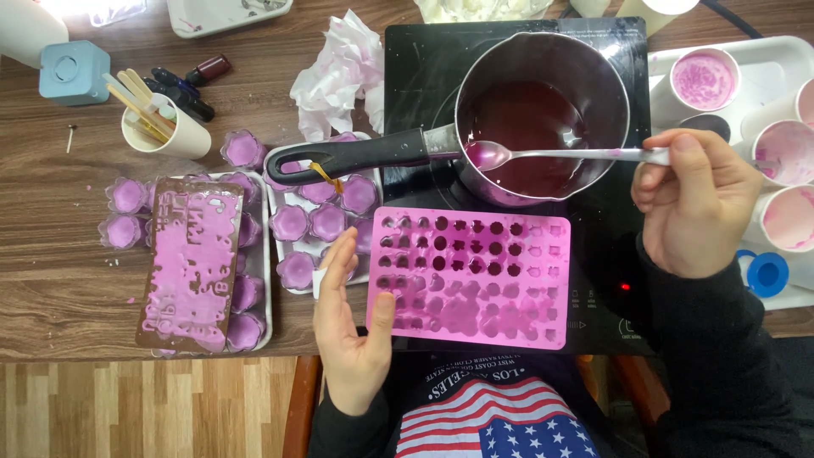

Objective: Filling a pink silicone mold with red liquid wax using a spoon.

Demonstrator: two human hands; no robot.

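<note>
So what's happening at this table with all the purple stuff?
A person is working with dark purple liquid in a saucepan on a black hob. Their right hand holds a long spoon over the pan, its bowl full of liquid. Their left hand steadies the edge of a pink mould; some of its small cavities look filled. Trays of purple cups sit to the left.

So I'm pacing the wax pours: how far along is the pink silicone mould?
Done: the lower rows of the pink silicone mould look filled. In hand: the right hand holds a metal spoon of purple liquid over the dark saucepan; the left hand touches the mould's edge. Left: several upper cavities look unfilled.
</note>
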